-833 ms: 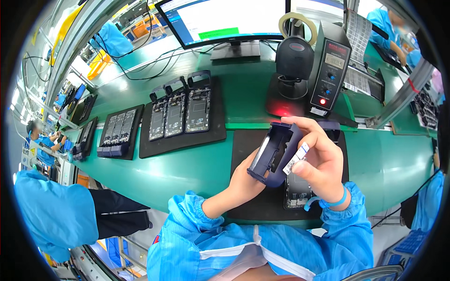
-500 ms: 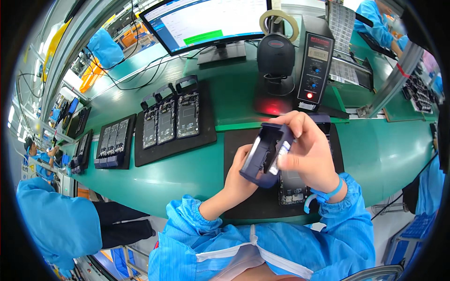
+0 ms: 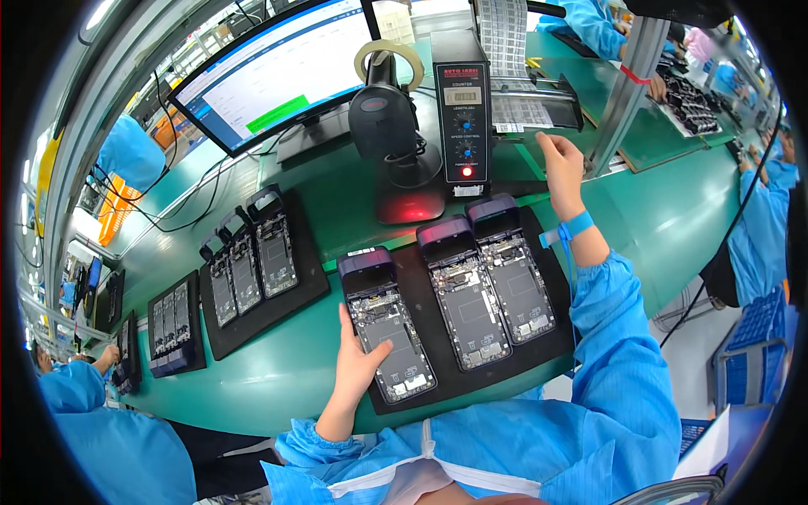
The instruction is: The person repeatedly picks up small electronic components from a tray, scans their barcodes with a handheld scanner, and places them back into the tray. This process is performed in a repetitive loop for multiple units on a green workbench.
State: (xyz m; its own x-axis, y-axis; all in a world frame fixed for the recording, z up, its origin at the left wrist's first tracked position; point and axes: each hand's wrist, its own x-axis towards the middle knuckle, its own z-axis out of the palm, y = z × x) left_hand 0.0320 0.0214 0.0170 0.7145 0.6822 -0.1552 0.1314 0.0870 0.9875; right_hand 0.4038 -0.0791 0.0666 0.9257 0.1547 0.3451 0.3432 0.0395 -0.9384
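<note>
Workbench (image 3: 665, 219) in green carries a black mat (image 3: 551, 349) with three opened phone units side by side. Left hand (image 3: 358, 362) lies flat, fingers loosely spread, against the leftmost phone unit (image 3: 389, 332) on the mat's left end. Right hand (image 3: 562, 168) reaches up, fingertips pinched at the label strip (image 3: 526, 114) by the dispenser.

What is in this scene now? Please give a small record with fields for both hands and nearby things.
left hand: left hand rests open on the left fixture
right hand: right hand reaches up to the label strip, nothing clearly held
mat: black mat carries three opened devices side by side
behind: scanner, counter box, monitor
bench: green
</note>
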